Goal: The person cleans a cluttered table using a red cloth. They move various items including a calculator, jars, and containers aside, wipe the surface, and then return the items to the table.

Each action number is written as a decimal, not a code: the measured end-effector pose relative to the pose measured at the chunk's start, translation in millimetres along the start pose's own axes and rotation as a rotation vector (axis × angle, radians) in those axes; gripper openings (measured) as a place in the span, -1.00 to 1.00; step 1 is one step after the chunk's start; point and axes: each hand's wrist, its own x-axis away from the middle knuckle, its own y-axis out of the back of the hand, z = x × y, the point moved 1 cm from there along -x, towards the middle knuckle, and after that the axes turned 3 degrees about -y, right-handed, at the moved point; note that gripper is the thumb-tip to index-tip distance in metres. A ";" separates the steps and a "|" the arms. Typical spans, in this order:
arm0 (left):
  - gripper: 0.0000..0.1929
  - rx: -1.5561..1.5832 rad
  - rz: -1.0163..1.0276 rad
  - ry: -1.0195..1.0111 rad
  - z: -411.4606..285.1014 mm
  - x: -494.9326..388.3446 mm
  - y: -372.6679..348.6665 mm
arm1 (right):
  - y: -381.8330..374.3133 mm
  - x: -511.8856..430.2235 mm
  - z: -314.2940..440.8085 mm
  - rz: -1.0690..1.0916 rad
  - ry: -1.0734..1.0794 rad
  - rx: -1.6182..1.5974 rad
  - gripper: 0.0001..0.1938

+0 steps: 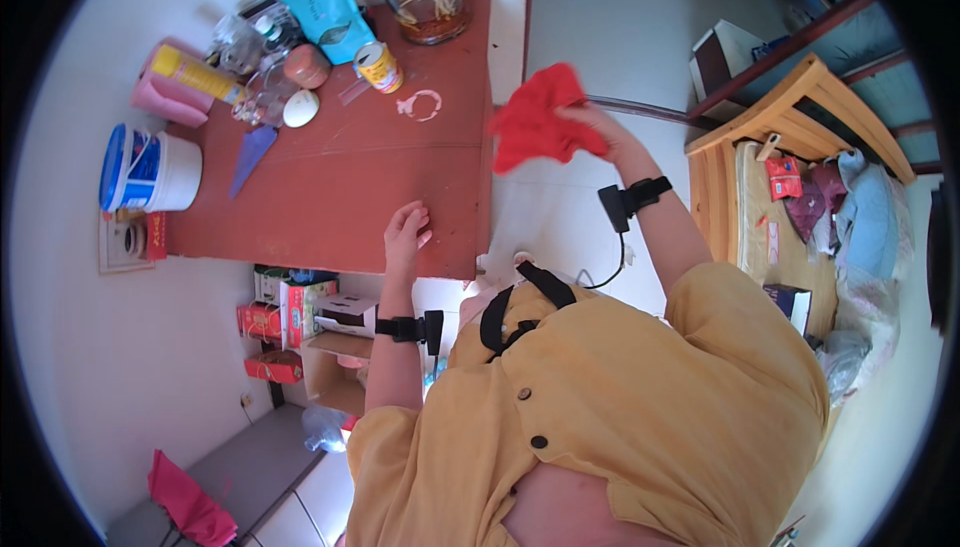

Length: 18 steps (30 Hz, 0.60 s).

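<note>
A red cloth [541,119] hangs from my right hand [596,126], which grips it in the air beyond the right edge of the reddish-brown table [352,202]. The cloth is slightly blurred. Over the near part of the tabletop is my left hand [407,232], empty, its fingers loosely curled and somewhat apart. Whether it touches the surface I cannot tell. Farther back on the table lie a pale pink ring-shaped item [421,105] and a yellow can [379,68]. A purple-blue pointed piece [253,153] rests toward the left.
Along the table's back are a glass jar [431,10], a turquoise pouch [330,10], a yellow spray can [196,74] and a white-and-blue bucket [154,168]. Cartons [341,314] stand below the table. To the right is a wooden bench [712,194] bearing clothes and packets.
</note>
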 end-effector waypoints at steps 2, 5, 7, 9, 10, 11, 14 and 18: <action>-0.66 -0.003 -0.008 -0.026 6.3 -4.8 1.0 | 27.5 15.8 15.8 -0.025 0.113 -0.260 -0.42; -0.67 0.004 -0.026 0.008 14.1 -6.9 4.6 | 46.6 14.5 22.0 -0.542 -0.017 1.134 -0.43; -0.68 0.020 -0.027 0.001 14.9 -13.1 2.3 | 49.2 19.6 22.6 -0.458 0.151 0.559 -0.57; -0.69 0.006 -0.025 -0.010 15.7 -12.4 3.7 | 49.9 27.3 25.8 -0.353 0.229 0.030 -0.59; -0.69 0.001 -0.011 -0.012 15.2 -13.0 3.9 | 48.5 28.9 25.9 -0.333 0.239 -0.058 -0.54; -0.69 -0.005 -0.009 -0.009 14.2 -14.9 3.5 | 48.7 31.4 26.2 -0.500 0.123 0.318 -0.53; -0.71 -0.002 -0.002 -0.001 14.3 -16.1 2.9 | 37.1 30.7 8.6 -0.720 -0.087 1.470 -0.52; -0.71 0.011 -0.024 0.003 11.6 -11.5 1.4 | -5.3 11.8 -8.9 -0.655 0.158 1.170 -0.55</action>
